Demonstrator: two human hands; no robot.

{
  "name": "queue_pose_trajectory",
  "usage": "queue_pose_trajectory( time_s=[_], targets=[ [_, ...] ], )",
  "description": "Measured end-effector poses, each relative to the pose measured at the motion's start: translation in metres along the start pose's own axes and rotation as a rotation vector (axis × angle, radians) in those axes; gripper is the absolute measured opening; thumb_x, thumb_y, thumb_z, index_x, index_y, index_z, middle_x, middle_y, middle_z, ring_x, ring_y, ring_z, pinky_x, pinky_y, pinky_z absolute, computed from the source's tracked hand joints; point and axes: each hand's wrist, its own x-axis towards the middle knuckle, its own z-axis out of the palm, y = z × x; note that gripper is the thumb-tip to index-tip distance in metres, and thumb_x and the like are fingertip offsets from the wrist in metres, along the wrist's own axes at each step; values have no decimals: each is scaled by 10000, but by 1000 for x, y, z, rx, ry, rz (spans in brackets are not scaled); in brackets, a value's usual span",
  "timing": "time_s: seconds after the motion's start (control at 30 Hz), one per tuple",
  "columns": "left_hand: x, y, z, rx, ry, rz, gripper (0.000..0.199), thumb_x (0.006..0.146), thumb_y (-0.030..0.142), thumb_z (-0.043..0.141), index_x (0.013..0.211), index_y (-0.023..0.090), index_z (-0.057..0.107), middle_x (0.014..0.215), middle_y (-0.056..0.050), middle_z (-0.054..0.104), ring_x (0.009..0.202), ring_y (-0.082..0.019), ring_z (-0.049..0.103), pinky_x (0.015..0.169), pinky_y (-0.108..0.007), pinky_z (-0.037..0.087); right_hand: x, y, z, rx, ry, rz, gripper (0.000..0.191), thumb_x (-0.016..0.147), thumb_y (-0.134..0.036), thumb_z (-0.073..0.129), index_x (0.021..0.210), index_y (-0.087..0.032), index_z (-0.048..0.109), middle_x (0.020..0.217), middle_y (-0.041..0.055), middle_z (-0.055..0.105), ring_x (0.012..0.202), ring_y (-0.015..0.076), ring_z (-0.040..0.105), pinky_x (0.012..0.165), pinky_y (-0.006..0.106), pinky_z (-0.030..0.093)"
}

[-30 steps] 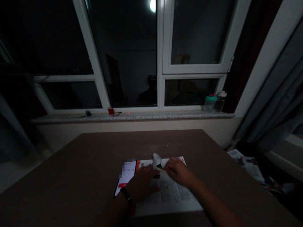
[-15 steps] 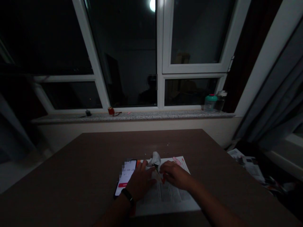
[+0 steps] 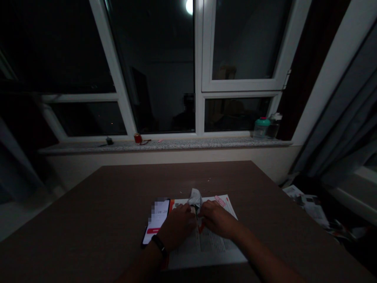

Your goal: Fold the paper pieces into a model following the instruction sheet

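granite windowsill (image 3: 165, 145) | teal-lidded jar (image 3: 261, 129) | bottle (image 3: 275, 127) | grey curtain (image 3: 332, 125) | floor papers (image 3: 309, 206)

One left hand (image 3: 176, 227), one right hand (image 3: 218, 219), one smartphone (image 3: 157, 220), one printed sheet (image 3: 206, 251), two bottles (image 3: 261, 129).

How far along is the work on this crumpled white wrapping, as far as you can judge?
Done: the crumpled white wrapping stands partly open above the printed sheet. In hand: the left hand and right hand meet at it. Remaining: a small red piece below it seems unfreed; dim light hides detail.

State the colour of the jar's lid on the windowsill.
The lid is teal, in the head view.
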Motion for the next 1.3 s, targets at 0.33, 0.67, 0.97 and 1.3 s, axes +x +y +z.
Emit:
queue_pose_trajectory(
  time_s=[0.33,0.67,0.97,1.3],
  targets=[
    [-5,-11,8,-66,-79,33,427,856,195,639,1269,250,543,1401,-64,505,1292,-260,453,1084,-460,358,-1,3,0,66,5,-4,332,820,-105,546,1090,-231,692,1183,67,640,1104,219,558,1000,360,367],
    [-3,-4,3,-40,-74,59,332,908,263,612,1234,275,549,1366,-65,528,1270,-264,472,1055,-499,359,1,1,-1,90,-30,-40,308,842,-87,490,1012,-233,702,1089,42,701,1047,192,607,933,308,425],
    [-5,-12,6,-37,-128,50,454,864,288,647,1301,271,527,1480,-79,429,1362,-310,367,1095,-568,282,0,10,-4,107,266,191,225,839,-85,477,875,-204,665,921,38,662,937,186,601,872,316,413],
    [-4,-13,0,-22,-110,-2,421,864,307,644,1269,235,556,1476,-92,422,1368,-310,337,1112,-522,267,2,13,4,-32,139,107,238,798,-61,511,881,-203,682,979,48,617,991,215,518,903,358,374]
  ],
)
